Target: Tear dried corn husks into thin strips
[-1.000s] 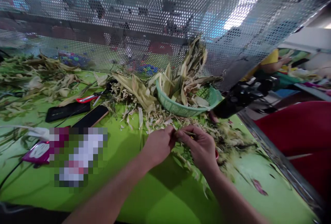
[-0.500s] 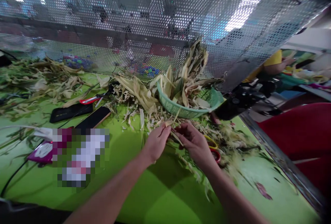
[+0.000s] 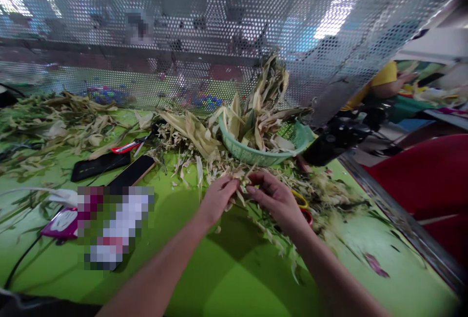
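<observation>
My left hand (image 3: 218,199) is closed, with thumb and fingers pinching a thin pale strip of dried corn husk (image 3: 240,196). Facing it, my right hand (image 3: 275,199) has curled fingers and its thumb at the same small bundle of husk; the exact grip is partly hidden. Just behind both hands stands a green plastic basket (image 3: 252,155) heaped with dry corn husks (image 3: 261,107). Scissors with yellow and red handles (image 3: 302,201) lie partly covered by my right hand. Husk scraps (image 3: 199,170) surround the hands on the green table (image 3: 175,258).
A perforated metal screen (image 3: 183,39) rises behind the table. On the left lie a red box cutter (image 3: 126,147), a black pouch (image 3: 98,166), a dark phone (image 3: 133,171) and a purple device (image 3: 60,224) with cables. A black bottle (image 3: 334,141) and red chair (image 3: 420,175) are right.
The long strip that stretched between my hands now shows as shorter, bunched pieces. My right fingers have shifted slightly away from my left ones. The view has tilted a little.
</observation>
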Demonstrator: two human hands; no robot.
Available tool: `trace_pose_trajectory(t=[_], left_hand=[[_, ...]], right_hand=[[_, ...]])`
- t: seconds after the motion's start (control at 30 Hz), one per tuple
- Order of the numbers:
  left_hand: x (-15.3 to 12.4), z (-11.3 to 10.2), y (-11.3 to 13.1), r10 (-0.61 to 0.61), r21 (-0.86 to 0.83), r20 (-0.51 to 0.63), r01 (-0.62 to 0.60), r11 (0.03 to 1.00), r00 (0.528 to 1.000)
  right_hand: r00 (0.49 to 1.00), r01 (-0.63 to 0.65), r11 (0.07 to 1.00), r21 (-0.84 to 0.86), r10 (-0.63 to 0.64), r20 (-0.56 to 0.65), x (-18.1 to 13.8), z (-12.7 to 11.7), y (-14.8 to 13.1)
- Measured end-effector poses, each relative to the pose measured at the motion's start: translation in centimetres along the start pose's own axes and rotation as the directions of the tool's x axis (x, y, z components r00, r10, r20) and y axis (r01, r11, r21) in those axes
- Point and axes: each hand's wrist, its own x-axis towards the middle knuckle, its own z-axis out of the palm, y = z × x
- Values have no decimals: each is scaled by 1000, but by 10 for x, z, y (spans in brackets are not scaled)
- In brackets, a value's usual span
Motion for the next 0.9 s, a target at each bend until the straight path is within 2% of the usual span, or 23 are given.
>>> trace_pose_trajectory(t=[0.1, 0.2, 0.33, 0.4, 0.47, 0.53, 0.6, 0.7, 0.77, 0.9], left_hand=[[-2, 4, -2, 22, 141, 93, -35, 989, 995], [-2, 7, -4, 65, 298, 144, -106, 949, 987], [-2, 7, -5, 60, 461, 187, -141, 876, 980], [-2, 8, -2, 36, 417, 185, -111, 902, 982], [-3, 8, 1, -12, 283, 151, -32, 959, 988], [-4, 8, 4, -33, 155, 102, 17, 988, 994], [-5, 6, 5, -2, 88, 38, -2, 996, 999], [-3, 5, 3, 37, 27, -26, -36, 999, 999], [-3, 4, 3, 40, -12, -19, -40, 999, 999], [-3, 4, 5, 39, 42, -13, -38, 998, 999]], right_hand=[[998, -25, 994, 111, 30, -47, 0, 0, 1], [993, -47, 988, 149, 62, -98, 0, 0, 2], [992, -74, 964, 254, 98, -81, 1, -1, 2], [993, -78, 936, 342, 105, -59, 1, -1, 1], [993, -62, 909, 413, 97, -64, 2, -1, 0], [993, -47, 901, 431, 88, -75, 2, -1, -1], [994, -61, 914, 401, 91, -55, 2, 1, -2], [995, -94, 930, 356, 99, 3, 2, 3, -1], [995, -100, 931, 352, 98, 23, 2, 3, -1], [994, -86, 929, 359, 103, -28, 3, 0, -1]])
